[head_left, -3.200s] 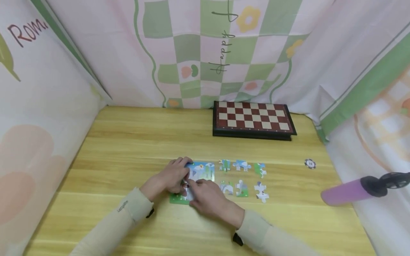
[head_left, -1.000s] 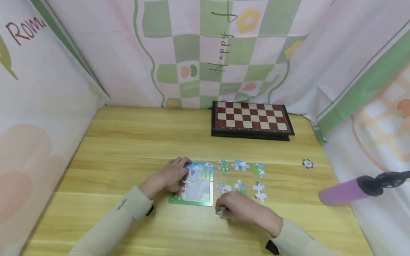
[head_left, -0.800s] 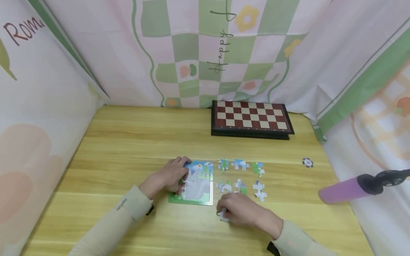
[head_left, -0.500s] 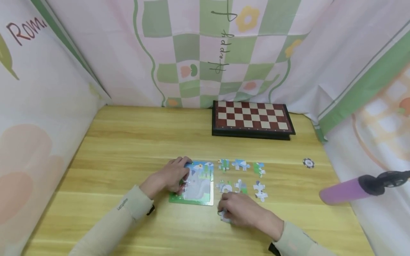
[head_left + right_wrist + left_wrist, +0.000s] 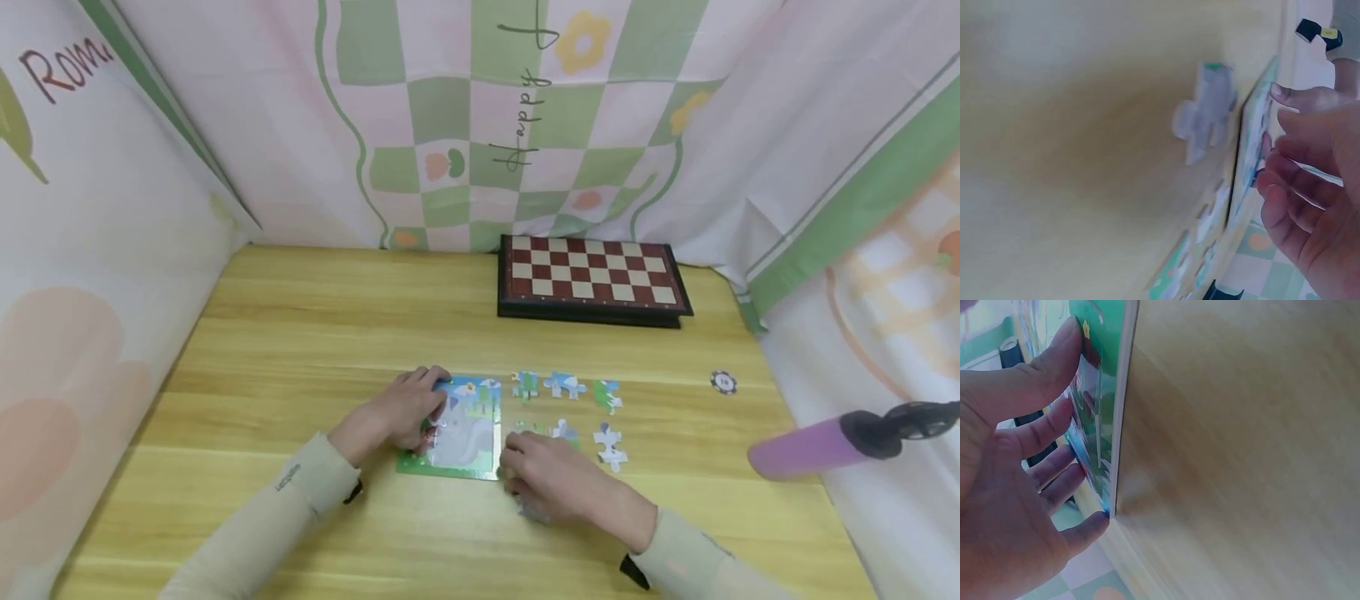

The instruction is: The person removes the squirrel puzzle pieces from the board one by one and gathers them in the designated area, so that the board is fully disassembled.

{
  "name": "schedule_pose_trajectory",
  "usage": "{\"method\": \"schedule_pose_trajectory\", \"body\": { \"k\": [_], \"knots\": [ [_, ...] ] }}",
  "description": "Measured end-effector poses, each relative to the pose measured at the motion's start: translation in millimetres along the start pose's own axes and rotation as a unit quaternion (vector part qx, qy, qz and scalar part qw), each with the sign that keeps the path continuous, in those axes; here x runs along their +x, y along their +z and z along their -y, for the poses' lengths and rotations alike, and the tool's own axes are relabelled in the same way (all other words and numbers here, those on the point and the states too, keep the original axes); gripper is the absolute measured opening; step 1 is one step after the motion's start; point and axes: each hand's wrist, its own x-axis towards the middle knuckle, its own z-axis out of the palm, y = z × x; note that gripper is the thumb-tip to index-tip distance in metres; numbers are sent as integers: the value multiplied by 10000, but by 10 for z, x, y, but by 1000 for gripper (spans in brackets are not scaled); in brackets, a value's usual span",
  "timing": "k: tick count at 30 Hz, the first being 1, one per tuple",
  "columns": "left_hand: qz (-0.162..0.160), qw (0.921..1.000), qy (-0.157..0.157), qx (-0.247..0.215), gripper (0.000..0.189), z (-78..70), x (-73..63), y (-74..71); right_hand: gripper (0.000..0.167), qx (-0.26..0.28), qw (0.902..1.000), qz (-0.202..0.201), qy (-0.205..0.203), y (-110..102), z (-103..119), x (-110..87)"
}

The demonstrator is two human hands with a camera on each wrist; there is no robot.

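Note:
A jigsaw puzzle board (image 5: 457, 442), with a grey shape and a green lower border, lies on the table. My left hand (image 5: 405, 410) rests on its left side; in the left wrist view the thumb (image 5: 1054, 365) and spread fingers touch the board's face and edge. To the right of the board, my right hand (image 5: 551, 475) hovers low over a grey puzzle piece (image 5: 534, 510), which it partly hides. The right wrist view has that grey piece (image 5: 1210, 106) lying on the table, apart from the loosely bent fingers, which hold nothing.
Several loose puzzle pieces (image 5: 565, 385) lie in two rows right of the board; the right hand covers part of the nearer row. A folded checkered chessboard (image 5: 592, 275) sits at the back. A round chip (image 5: 723, 382) and a purple bottle (image 5: 798, 447) are at the right.
My right hand went from the board to the right with the grey piece, set it on the table and let go, then rose slightly toward the board. My left hand stays in place.

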Motion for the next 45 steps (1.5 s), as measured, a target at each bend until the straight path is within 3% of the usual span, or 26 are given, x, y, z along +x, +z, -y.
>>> {"method": "schedule_pose_trajectory", "body": {
  "k": [3, 7, 13, 21, 28, 36, 45],
  "knots": [
    [-27, 10000, 20, 71, 59, -2, -3, 3, 11, 5, 9999, -111, -10, -20, -1, 137],
    [-2, 9999, -4, 118, 93, -6, -13, 6, 27, 103, 9999, -13, 0, 13, 23, 349],
    [-122, 9998, 147, -10, 87, -3, -18, 18, 56, 163, 9993, 320, 130, 83, 106, 658],
    [-57, 9989, -241, -399, 105, 45, -24, 43, 58, 582, 9979, 157, 217, 165, 112, 954],
    [-147, 9985, -204, -493, 108, 83, -39, 52, 37, 875, 9961, 52, 132, 164, 132, 1040],
    [-131, 9983, -282, -500, 114, 100, -79, 48, 24, 905, 9954, -288, 81, 183, 162, 1069],
    [-221, 9986, -240, -425, 112, 128, -83, 50, 46, 1223, 9921, -225, 151, 197, 174, 1099]
  ]
}}
